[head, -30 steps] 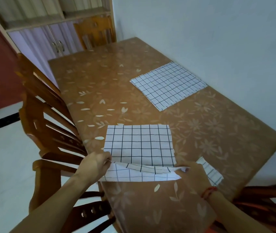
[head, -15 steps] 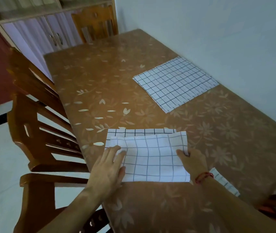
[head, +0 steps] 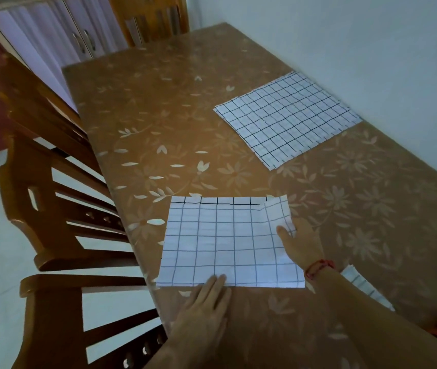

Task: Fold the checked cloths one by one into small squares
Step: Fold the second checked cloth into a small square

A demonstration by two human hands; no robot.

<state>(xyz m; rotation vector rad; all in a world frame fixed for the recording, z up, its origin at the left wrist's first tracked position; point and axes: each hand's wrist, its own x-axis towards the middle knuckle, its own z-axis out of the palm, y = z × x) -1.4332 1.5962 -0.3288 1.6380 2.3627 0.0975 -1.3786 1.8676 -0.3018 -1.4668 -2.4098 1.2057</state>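
A white checked cloth [head: 222,241] lies folded in half near the front edge of the brown flowered table [head: 158,115]. A strip of its lower layer shows along the far edge. My left hand [head: 204,312] lies flat with straight fingers, its fingertips on the cloth's near folded edge. My right hand [head: 301,243] rests on the cloth's right side, thumb on top, with the fabric rumpled there; whether the fingers pinch it is hidden. A second stack of checked cloths [head: 286,118] lies spread flat at the far right.
A small folded checked piece [head: 366,287] peeks out behind my right forearm near the table's right edge. Wooden chairs [head: 60,209] stand along the left side, another chair [head: 148,17] at the far end. A wall runs along the right.
The lifted near edge of the cloth was carried forward and laid over the far half. My left hand has slid back to the near fold; my right hand stays on the right side.
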